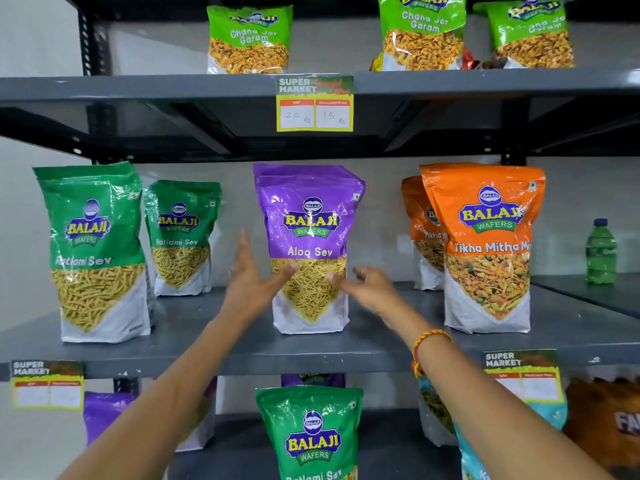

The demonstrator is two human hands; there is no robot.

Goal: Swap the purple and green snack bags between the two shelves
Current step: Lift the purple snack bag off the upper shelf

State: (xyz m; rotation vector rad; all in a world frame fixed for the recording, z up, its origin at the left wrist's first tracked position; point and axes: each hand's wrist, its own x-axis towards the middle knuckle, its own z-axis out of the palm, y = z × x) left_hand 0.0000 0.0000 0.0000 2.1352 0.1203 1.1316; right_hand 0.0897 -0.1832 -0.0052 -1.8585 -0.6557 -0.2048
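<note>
1. While both hands reach up to the middle shelf (214,355), the purple bag (309,237) stands upright at its centre, with green bags (93,251) to its left and orange bags (485,247) to its right; a green bag (310,434) stands upright on the lower shelf (388,445), directly beneath it.
2. The left hand (251,282) is spread open, fingers up, its thumb touching the bag's lower front; the right hand (367,285) is blurred, fingers loosely open at the bag's lower right edge; neither has closed on it.
3. The step in hand looks like either taking up the purple bag or letting go of it; I cannot tell which.
4. If it is a pick, the next move calls for both palms pressing the sides low down, then a straight lift clear of the shelf lip (311,367); the bag is soft and glossy, so a firm two-sided hold should stop it slipping or folding.
5. More purple (104,414) shows on the lower shelf, so the swap seems unfinished.
</note>
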